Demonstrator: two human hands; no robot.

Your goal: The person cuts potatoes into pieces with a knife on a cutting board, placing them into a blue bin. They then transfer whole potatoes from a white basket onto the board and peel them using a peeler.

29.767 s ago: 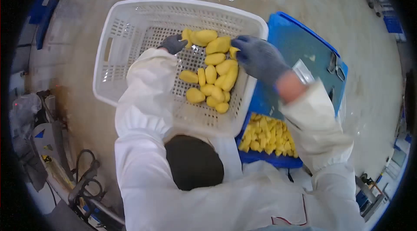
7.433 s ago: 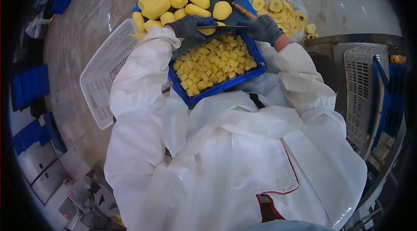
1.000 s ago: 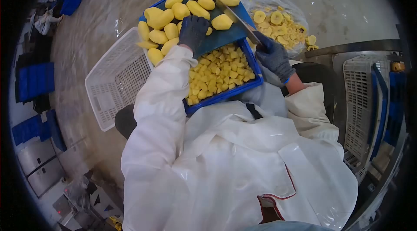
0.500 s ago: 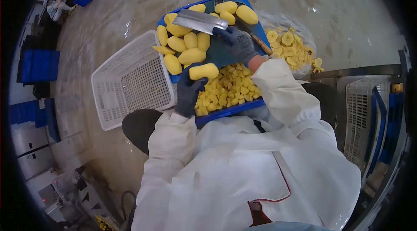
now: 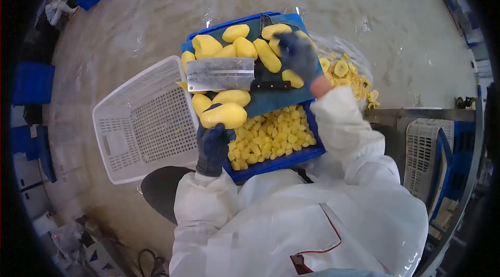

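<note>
My left hand [image 5: 212, 144] wears a dark knitted glove, matt and nubbly. The peeled potato [image 5: 224, 115] it grips is smooth yellow flesh with a faint moist sheen. The same rough knit covers my right hand [image 5: 298, 57]. The cleaver [image 5: 221, 74] has a dull, scuffed grey metal blade and a dark matt handle. The cutting board [image 5: 278, 101] is matt teal plastic, the crate [image 5: 276, 163] glossy blue plastic, and the basket [image 5: 148, 121] white perforated plastic. The bag [image 5: 359, 76] is clear, crinkled film. My sleeve [image 5: 338, 121] is smooth white cloth. The floor [image 5: 156, 11] is pale, hard and gleaming wet.
</note>
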